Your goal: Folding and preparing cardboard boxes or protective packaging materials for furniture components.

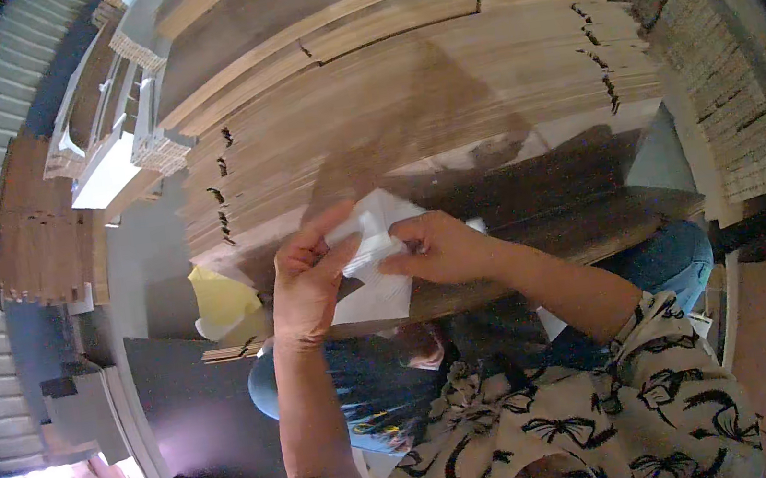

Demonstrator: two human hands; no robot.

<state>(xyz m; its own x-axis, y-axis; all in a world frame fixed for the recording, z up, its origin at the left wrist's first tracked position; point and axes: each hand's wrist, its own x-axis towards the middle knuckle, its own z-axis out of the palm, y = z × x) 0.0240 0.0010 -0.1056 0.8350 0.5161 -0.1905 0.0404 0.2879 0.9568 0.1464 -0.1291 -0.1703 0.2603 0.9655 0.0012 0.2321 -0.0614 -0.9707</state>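
Observation:
A piece of white card or paper [378, 302], creased and partly folded, is held between my two hands over the near edge of the cardboard. My left hand [305, 276] grips its left side, with the thumb on top and the fingers behind. On the right side, my right hand [447, 246] pinches the piece between thumb and bent fingers. Its lower end hangs toward my lap, and its exact shape is partly hidden by the fingers. Flat brown cardboard [410, 148] lies in a large layered stack just beyond both hands.
A yellow sheet [223, 299] rests left of my left hand. White flattened cartons [110, 170] are piled at the far left, near brown cardboard bundles [42, 221]. Another tall cardboard stack [731, 87] stands on the right. My knees [681, 263] are under the near edge.

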